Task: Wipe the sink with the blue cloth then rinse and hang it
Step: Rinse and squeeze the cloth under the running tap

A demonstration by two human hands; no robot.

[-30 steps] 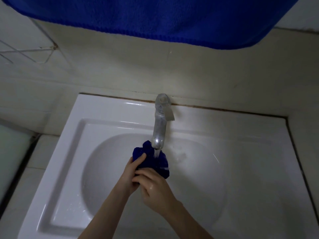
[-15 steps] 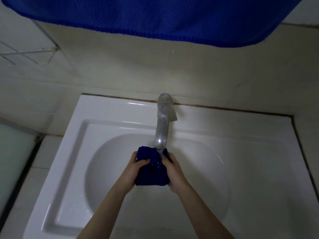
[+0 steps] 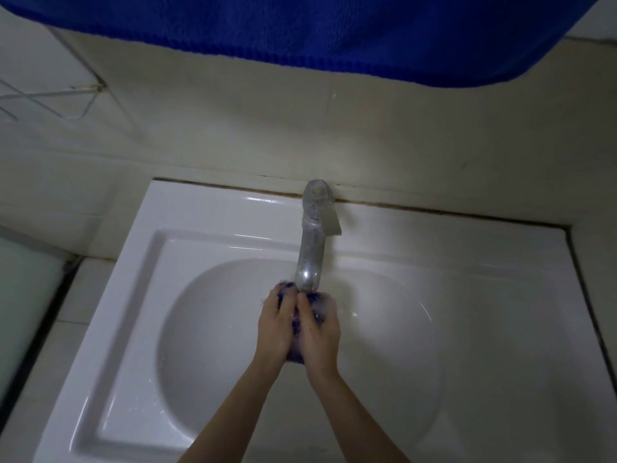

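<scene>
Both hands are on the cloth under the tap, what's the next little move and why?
Probably twist the cloth to wring it: left hand and right hand both grip it bunched under the tap spout, over the sink bowl, with white splashes on it.

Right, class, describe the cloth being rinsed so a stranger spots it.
Find the white ceramic sink, then its silver metal tap. Below it, left hand and right hand grip a small wadded dark blue cloth, unlike the big blue towel hanging above.
</scene>
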